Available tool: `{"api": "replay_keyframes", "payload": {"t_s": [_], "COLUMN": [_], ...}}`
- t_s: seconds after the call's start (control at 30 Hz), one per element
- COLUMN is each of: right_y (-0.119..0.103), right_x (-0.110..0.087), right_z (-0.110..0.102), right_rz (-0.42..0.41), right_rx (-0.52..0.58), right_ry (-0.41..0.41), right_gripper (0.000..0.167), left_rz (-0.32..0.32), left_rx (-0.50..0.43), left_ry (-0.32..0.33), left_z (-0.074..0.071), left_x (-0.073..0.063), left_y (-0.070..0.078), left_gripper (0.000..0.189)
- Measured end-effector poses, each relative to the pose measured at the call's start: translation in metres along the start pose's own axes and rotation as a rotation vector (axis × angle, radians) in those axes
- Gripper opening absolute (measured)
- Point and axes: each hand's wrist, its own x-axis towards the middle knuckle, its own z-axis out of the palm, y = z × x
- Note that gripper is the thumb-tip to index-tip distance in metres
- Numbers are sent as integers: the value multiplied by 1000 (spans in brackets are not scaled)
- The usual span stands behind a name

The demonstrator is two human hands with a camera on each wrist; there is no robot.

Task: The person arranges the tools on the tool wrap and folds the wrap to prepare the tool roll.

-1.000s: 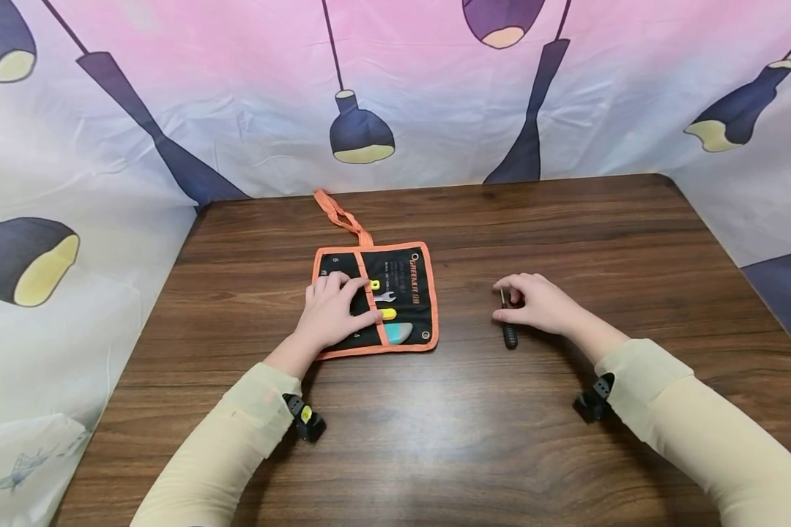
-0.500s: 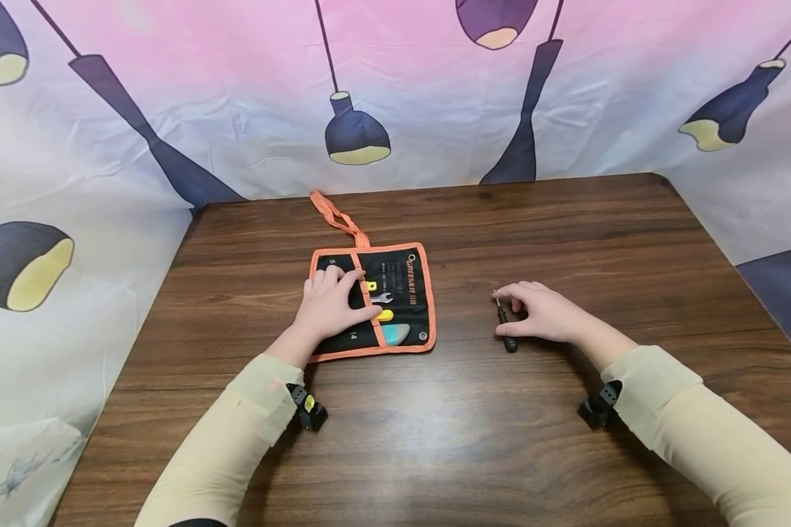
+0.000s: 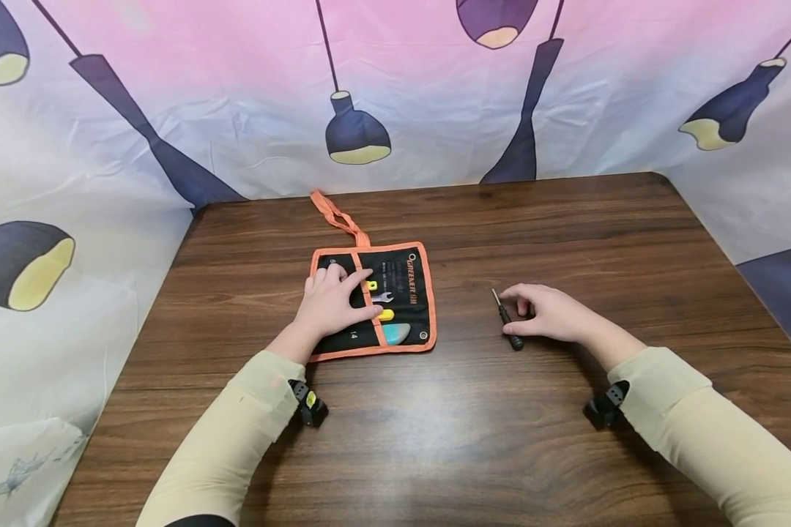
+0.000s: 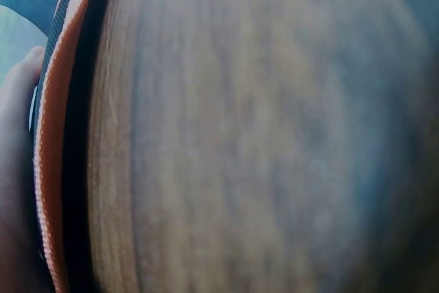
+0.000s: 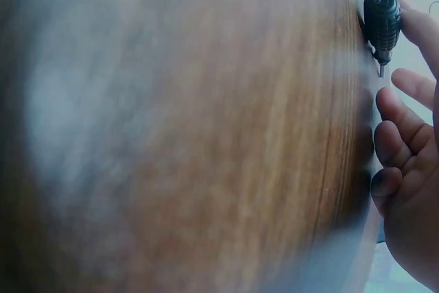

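Observation:
A small screwdriver (image 3: 504, 315) with a black handle and thin metal shaft lies on the table, its tip pointing away from me. My right hand (image 3: 547, 313) is just right of it, fingers loosely bent, with the thumb at the handle. In the right wrist view, the fingers (image 5: 398, 135) stand apart from the metal shaft, near the ribbed handle (image 5: 381, 18). My left hand (image 3: 329, 304) rests spread on a black tool pouch (image 3: 405, 282) with orange trim. A wrench (image 3: 385, 297), yellow-ended tools and a teal-grey handle (image 3: 397, 334) stick out of its pockets.
An orange strap (image 3: 336, 214) runs from the pouch toward the back of the brown wooden table (image 3: 435, 439). Behind the table hangs a curtain (image 3: 428, 110) printed with lamps. Each wrist carries a small black camera (image 3: 608, 405).
My right hand has drawn slightly right and its fingers have come off the screwdriver's shaft. The screwdriver has turned a little, its handle end swinging right. The left hand stays on the pouch.

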Motion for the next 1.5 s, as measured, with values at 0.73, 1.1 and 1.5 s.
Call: {"api": "replay_keyframes", "payload": {"t_s": [0.73, 1.1, 1.5], "right_y": [2, 1, 3], "right_x": [-7, -6, 1], "right_z": [3, 7, 4], "right_rz": [26, -1, -24], "right_rx": [-34, -46, -42], "right_ry": [26, 92, 149], "right_gripper": [31, 18, 13], "left_rz": [-33, -27, -49], "left_rx": [-30, -14, -2], "left_ry": [-17, -11, -41], "left_z": [2, 2, 0], "left_x": [1, 1, 3], "left_y": [-1, 0, 2], "left_gripper": [89, 88, 83]}}
